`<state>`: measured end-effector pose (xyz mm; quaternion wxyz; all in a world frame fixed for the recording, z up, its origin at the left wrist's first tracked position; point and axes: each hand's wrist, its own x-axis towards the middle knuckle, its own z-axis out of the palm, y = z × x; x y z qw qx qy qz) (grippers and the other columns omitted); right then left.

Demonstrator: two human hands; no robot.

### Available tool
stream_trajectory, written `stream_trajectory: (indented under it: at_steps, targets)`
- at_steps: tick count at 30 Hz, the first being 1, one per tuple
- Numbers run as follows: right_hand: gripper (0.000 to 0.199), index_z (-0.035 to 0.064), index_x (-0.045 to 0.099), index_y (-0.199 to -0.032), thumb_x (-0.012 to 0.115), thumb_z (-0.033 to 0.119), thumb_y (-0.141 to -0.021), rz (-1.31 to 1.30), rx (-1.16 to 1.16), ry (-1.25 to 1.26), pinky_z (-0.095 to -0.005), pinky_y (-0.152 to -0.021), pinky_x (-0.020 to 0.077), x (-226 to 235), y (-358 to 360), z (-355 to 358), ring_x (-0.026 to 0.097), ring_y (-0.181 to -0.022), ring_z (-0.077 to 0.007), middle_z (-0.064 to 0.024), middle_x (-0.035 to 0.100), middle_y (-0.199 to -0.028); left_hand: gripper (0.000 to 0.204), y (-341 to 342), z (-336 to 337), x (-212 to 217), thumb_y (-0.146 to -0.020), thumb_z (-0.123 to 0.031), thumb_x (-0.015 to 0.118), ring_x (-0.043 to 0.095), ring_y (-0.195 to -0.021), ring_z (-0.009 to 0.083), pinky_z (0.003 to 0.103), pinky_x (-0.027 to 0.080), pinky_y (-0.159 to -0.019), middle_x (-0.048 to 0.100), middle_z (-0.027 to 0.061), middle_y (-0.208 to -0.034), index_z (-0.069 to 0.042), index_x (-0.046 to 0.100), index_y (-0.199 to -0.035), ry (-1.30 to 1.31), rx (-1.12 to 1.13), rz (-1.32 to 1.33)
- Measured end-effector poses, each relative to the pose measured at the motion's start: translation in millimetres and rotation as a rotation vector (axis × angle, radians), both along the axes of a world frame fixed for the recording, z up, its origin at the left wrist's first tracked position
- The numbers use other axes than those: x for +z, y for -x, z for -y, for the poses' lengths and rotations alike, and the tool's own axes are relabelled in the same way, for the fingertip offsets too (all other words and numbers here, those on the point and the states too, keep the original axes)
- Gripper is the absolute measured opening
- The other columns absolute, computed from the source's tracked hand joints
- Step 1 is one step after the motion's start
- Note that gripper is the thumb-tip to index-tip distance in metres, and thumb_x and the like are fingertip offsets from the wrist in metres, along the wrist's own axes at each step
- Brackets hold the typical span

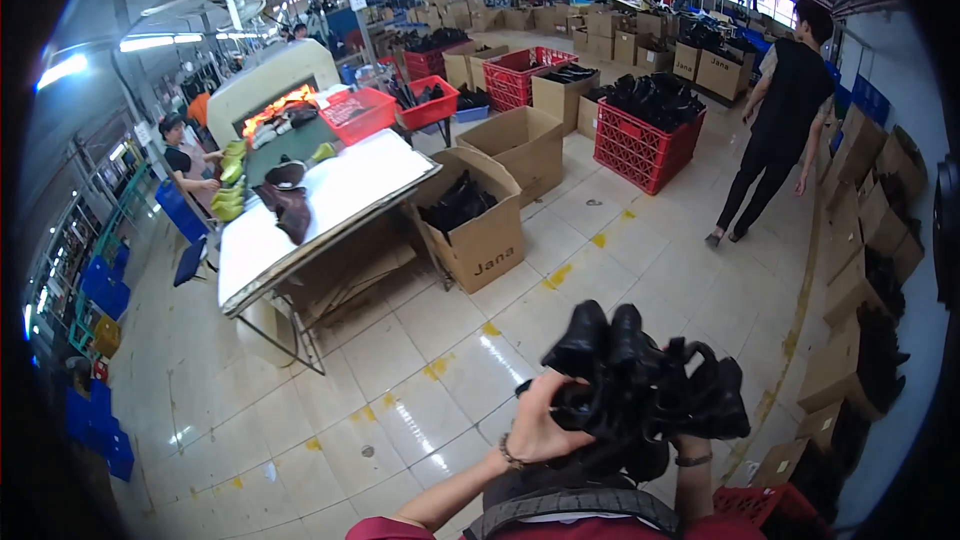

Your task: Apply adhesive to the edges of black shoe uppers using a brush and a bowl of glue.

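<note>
A bundle of several black shoes (625,370) is held up in front of my body, low in the head view. My left hand (541,422) grips the bundle from its left side, fingers and thumb curled against the shoes, a beaded bracelet at the wrist. From below right, my right hand (692,444) supports the same bundle; its fingers are hidden behind the shoes, and a dark band circles that wrist. Some shoes have straps or open loops at the right of the bundle.
Ahead left stands a white-topped table (370,175) with brown and green shoe pieces. An open carton (485,245) of black shoes touches its end; a red crate (645,160) stands farther off. A person (790,90) walks at right, beside cartons (850,310) along the wall.
</note>
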<state>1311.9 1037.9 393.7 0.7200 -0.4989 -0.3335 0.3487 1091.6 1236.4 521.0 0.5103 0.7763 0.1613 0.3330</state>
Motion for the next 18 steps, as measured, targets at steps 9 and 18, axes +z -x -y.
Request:
stream_trajectory:
  at_steps: [9,18]
  targets:
    - [0.142,0.0057,0.018,-0.161,0.101,0.033,-0.05,-0.12,-0.13,0.144,-0.0379,-0.112,0.0419,18.7,-202.1,-196.0,0.048,-0.135,-0.0234,-0.0098,0.043,-0.155,0.069,-233.2,-213.1,-7.7,-0.054,-0.015,0.088,0.066,-0.098,0.0283,0.037,0.052,-0.09,0.067,0.0123,-0.106,-0.006,0.062,-0.117,-0.005,-0.001,-0.032]
    - [0.121,0.0031,0.026,-0.158,0.096,0.035,-0.064,-0.118,-0.298,0.076,-0.0372,-0.109,0.0438,-12.2,-440.7,-281.6,0.053,-0.127,-0.0221,-0.0105,0.05,-0.147,0.066,-529.2,-364.8,10.4,-0.058,-0.014,0.085,0.062,-0.109,0.0323,0.04,0.046,-0.099,0.066,0.0096,-0.113,-0.008,0.06,-0.119,-0.05,-0.49,-0.022]
